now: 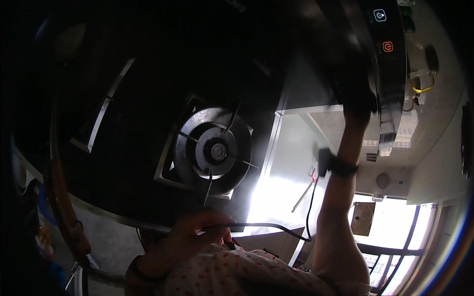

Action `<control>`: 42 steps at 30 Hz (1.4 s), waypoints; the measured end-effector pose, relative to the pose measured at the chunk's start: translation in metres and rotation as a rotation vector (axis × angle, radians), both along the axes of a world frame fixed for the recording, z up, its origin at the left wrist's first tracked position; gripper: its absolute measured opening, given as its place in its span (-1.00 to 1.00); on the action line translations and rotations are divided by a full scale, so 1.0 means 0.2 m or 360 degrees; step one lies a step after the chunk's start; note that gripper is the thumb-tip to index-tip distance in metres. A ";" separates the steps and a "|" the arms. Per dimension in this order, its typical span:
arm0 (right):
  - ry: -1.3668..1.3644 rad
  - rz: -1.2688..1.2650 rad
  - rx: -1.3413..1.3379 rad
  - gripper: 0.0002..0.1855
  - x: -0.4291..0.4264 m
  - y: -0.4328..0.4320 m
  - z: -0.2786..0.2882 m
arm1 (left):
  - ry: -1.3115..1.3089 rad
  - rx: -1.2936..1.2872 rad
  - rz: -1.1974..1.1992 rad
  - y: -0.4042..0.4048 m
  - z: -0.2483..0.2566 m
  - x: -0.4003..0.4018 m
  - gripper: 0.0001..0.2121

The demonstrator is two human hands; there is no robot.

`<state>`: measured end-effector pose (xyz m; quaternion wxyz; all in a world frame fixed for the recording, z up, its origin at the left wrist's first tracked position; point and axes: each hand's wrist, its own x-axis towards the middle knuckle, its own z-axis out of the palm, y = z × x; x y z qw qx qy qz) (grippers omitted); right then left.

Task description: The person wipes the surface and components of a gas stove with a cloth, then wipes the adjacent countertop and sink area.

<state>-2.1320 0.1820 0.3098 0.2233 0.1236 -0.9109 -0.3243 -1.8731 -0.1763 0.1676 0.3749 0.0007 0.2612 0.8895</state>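
My left hand (202, 231) is low in the view, in front of the gas stove's near edge. Its fingers and thumb are closed around a black cable (266, 224). The cable loops right and then up toward a dark block on the black band (342, 167) at my right wrist. My right arm is stretched far forward, and my right hand (357, 98) is in deep shadow beside the front panel of a range hood (392, 77). Its fingers are too dark to make out. Between the arms lies a round gas burner (218, 151) with metal pan supports.
A long utensil with a wooden handle (61, 199) lies along the left. On the brightly lit counter (281, 162) are a thin stick (301, 198) and a small red item (313, 175). The hood panel has a lit orange power symbol (387, 46). A window (411, 229) is at lower right.
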 end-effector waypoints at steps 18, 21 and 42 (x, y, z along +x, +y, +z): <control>-0.0123 0.0747 -0.0086 -0.55 -0.86 -0.90 -0.10 | 0.0163 -0.0047 0.0184 -0.26 -0.16 0.03 -0.74; -0.0126 0.0938 -0.0152 -0.55 -0.99 -1.38 -0.14 | 0.0101 -0.0176 0.0315 -0.28 -0.19 0.04 -0.77; -0.0666 0.0160 -0.2254 -0.58 -0.79 -1.85 -0.10 | 0.0229 -0.0183 0.0605 -0.39 -0.17 0.05 -0.80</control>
